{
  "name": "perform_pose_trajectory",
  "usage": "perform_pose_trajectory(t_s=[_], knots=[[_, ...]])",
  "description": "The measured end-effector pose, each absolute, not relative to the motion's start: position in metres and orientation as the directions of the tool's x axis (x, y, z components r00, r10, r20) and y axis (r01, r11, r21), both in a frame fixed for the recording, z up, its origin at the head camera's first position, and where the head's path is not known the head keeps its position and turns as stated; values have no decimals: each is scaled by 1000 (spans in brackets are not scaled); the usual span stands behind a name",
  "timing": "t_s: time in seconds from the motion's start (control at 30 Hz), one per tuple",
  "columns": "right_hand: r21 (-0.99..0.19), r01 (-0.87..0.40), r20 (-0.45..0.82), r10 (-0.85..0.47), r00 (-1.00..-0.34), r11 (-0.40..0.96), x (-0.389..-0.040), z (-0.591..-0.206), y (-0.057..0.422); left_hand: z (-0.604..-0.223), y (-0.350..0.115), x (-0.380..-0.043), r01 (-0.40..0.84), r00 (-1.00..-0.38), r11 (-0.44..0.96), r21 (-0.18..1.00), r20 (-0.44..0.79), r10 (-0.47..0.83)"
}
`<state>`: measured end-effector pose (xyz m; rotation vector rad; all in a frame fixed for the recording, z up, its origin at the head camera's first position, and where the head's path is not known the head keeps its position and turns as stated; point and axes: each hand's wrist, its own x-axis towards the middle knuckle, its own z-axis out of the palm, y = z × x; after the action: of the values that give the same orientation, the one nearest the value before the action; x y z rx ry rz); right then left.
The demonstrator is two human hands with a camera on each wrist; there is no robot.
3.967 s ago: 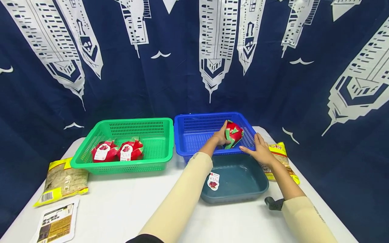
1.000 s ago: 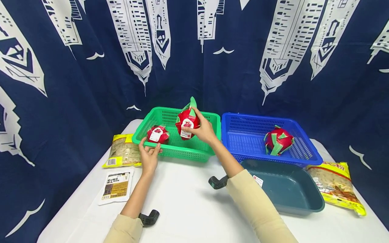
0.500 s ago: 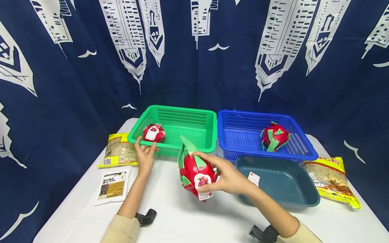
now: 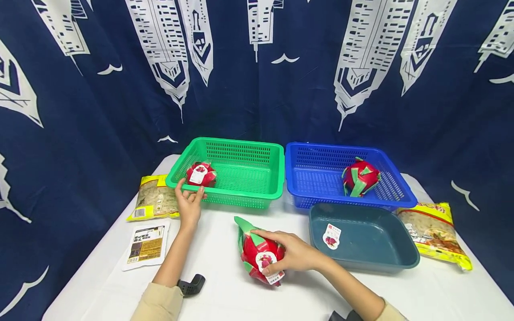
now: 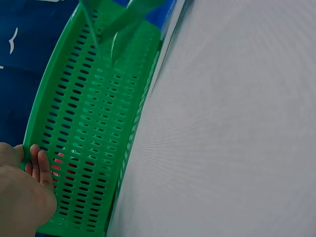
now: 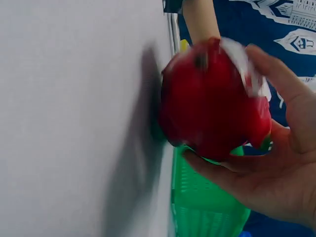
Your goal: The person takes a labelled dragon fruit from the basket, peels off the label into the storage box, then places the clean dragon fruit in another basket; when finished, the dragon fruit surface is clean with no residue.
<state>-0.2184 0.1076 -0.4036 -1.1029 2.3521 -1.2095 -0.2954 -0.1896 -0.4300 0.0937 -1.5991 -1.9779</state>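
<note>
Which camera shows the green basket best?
The head view: it shows the green basket nearly whole, with one dragon fruit inside. The left wrist view shows its slotted side close up, the left hand at the rim. The right wrist view shows only part, behind another dragon fruit in the right hand.

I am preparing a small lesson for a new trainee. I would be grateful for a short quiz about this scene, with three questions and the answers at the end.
1. Which hand holds a round red dragon fruit with green leaf tips?
2. True or false: the left hand touches the green perforated plastic basket.
3. What is inside the dark teal rectangular tray?
A) two whole dragon fruits
B) a white printed sticker
C) a flat white pouch

Key:
1. The right hand.
2. True.
3. B.
</note>
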Motion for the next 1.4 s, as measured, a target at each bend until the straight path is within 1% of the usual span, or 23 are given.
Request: perform_pose_trajectory(t_s=[0.2,0.3,0.47,0.57,0.63,0.67,0.73,0.77,0.83,0.9,0.93,0.97,1.0,1.07,1.1,1.17,1.23,1.3,1.4], knots=[[-791,-513,152,-705,-692,333,-236,-409,107,-431,-189,-295,386,-827,-106,916,293,-480],[-761,-536,183,-671,-718,366,-240,-412,109,-432,-189,-296,390,-824,-110,914,293,-484],[-786,-504,212,-610,-764,358,-231,-406,104,-430,-190,-296,396,-825,-102,913,305,-475],[-806,-483,206,-602,-772,343,-223,-397,104,-422,-187,-291,374,-826,-55,926,306,-474],[-808,-477,201,-599,-776,347,-221,-394,104,-418,-185,-287,369,-800,33,929,335,-499],[-815,-470,199,-597,-777,339,-220,-394,104,-416,-184,-286,374,-776,83,924,361,-517],[-831,-459,210,-588,-781,314,-221,-398,104,-413,-181,-284,408,-717,200,891,448,-533],[-844,-447,215,-577,-788,296,-223,-401,104,-412,-179,-283,446,-690,246,861,506,-518],[-874,-423,235,-554,-799,240,-227,-411,103,-411,-175,-283,545,-660,307,781,625,-417],[-901,-394,247,-531,-811,183,-232,-423,103,-409,-168,-281,642,-669,310,701,710,-220],[-914,-378,251,-525,-813,149,-235,-429,102,-408,-164,-279,673,-683,300,676,724,-97],[-925,-362,252,-521,-815,119,-238,-435,102,-408,-160,-278,689,-698,299,660,715,32],[-933,-348,252,-520,-816,93,-241,-440,102,-408,-156,-276,690,-715,316,652,681,157],[-947,-317,242,-519,-820,59,-244,-446,101,-410,-147,-271,664,-748,390,638,561,356],[-952,-303,234,-520,-821,51,-244,-447,101,-411,-144,-268,648,-759,438,623,490,428],[-957,-285,218,-508,-833,56,-243,-445,100,-414,-138,-264,612,-784,549,570,345,516],[-955,-285,218,-468,-857,77,-237,-436,99,-416,-134,-260,588,-799,624,515,246,549],[-938,-331,266,-401,-877,101,-230,-425,97,-417,-133,-258,576,-806,666,473,196,558],[-889,-434,390,-255,-885,146,-219,-410,93,-418,-132,-257,583,-803,682,442,188,565]])
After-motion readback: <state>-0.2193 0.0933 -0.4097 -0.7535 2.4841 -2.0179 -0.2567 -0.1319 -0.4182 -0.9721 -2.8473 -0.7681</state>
